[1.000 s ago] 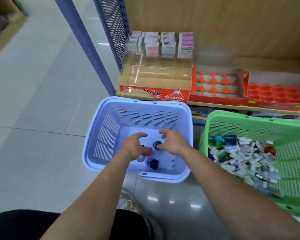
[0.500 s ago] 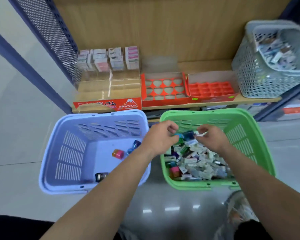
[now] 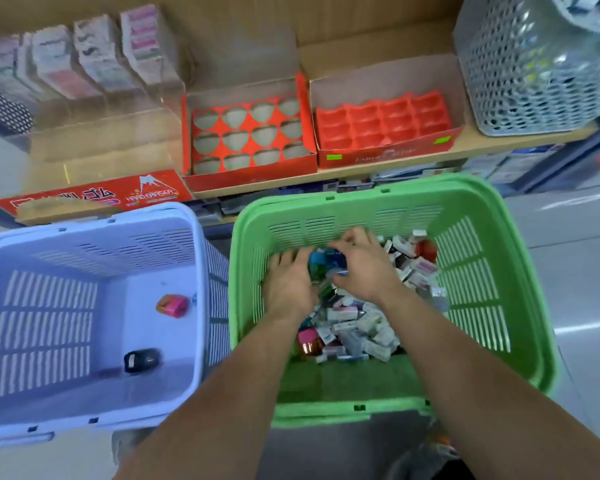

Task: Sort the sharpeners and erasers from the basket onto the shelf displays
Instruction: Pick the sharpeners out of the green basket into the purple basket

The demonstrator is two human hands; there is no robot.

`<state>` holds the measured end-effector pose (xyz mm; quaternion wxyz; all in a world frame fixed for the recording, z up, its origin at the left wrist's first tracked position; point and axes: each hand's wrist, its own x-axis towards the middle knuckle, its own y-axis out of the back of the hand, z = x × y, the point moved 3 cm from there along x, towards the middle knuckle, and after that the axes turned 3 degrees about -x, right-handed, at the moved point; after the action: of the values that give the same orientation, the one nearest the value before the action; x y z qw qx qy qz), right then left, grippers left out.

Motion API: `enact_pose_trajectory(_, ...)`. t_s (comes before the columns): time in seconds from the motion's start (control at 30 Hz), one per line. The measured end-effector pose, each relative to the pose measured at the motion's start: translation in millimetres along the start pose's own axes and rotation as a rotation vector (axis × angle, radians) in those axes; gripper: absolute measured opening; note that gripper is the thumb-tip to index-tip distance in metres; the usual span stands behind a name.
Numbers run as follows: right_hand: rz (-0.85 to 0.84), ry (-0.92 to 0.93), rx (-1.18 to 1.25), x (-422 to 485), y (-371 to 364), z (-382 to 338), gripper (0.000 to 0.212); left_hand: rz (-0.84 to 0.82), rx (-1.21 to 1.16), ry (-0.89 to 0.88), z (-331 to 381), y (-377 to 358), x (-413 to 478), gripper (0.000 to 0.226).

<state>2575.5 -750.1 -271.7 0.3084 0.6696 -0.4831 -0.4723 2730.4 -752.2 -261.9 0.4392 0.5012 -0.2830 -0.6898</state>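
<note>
My hands have left the lilac basket [image 3: 42,327], lower left, for the green basket [image 3: 395,192] at centre. My right hand [image 3: 364,271] curls around blue sharpeners [image 3: 326,263] there; my left hand [image 3: 288,285] touches them, whether gripping I cannot tell. I think sorting continues from here.

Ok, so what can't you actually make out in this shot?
All in the head view:
- Left hand: its fingers sink into the pile in the green basket, so any grip is hidden.
- Blue pieces: gripped and partly covered by the right hand, blurred.
- Grey basket: cut off by the top and right edges.
- Black thing in the blue basket: motion-blurred.
</note>
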Motion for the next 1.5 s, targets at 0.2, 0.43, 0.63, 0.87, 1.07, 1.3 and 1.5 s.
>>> enact_pose_trajectory(0.2,-0.009,-0.039,0.055,-2.4,3.2,15.0,0.059,-0.092,-0.062,-0.005,0.9,-8.9,1.8,0.064)
enact_pose_trajectory(0.43,0.099,-0.185,0.348,-21.1,21.0,35.3,0.049,-0.150,-0.225,-0.058,4.0,-16.2,-1.0,0.062)
enact_pose_trajectory(0.63,0.119,-0.260,0.639,-36.9,44.3,25.6,0.044,-0.159,-0.463,-0.077,20.2,8.9,-13.3,0.066)
enact_pose_trajectory(0.87,0.380,-0.121,0.872,-47.4,125.2,-64.4,0.035,0.030,-0.535,-0.269,4.9,140.4,-59.0,0.060)
enact_pose_trajectory(1.07,0.131,0.183,0.538,-50.9,105.9,-195.1,0.039,0.064,-0.324,-0.126,-125.3,199.8,-104.2,0.056)
enact_pose_trajectory(1.3,-0.021,0.367,0.009,-45.7,25.8,-280.6,0.062,-0.006,-0.234,0.111,-239.6,181.6,-127.8,0.058)
enact_pose_trajectory(1.5,-0.036,0.325,0.107,-46.4,33.8,-267.9,0.050,0.000,-0.258,0.052,-234.1,181.5,-120.4,0.045)
